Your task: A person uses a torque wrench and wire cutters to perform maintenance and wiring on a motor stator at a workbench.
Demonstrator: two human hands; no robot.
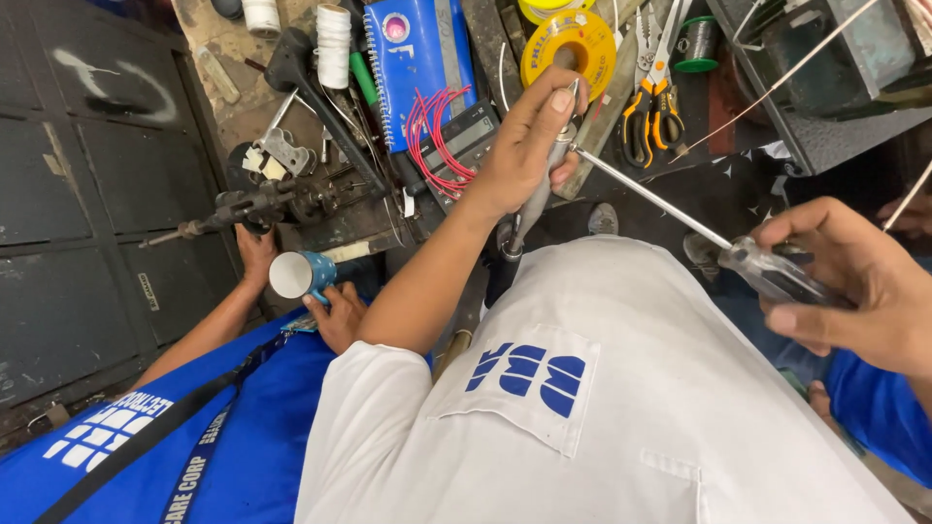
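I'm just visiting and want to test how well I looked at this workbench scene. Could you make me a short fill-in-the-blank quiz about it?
1. The right hand holds a long ____ by its clear handle.
2. The left hand grips a slim grey tool whose tip meets the shaft's ____.
3. A nearby person in a blue shirt holds a blue ____.
4. The pliers on the bench have orange and ____ handles.

Missing words: screwdriver; tip; cup; black

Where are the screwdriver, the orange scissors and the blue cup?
screwdriver [650, 197], head view, on its metal shaft.
orange scissors [652, 114], head view, on the handles.
blue cup [320, 272], head view, on its blue side.
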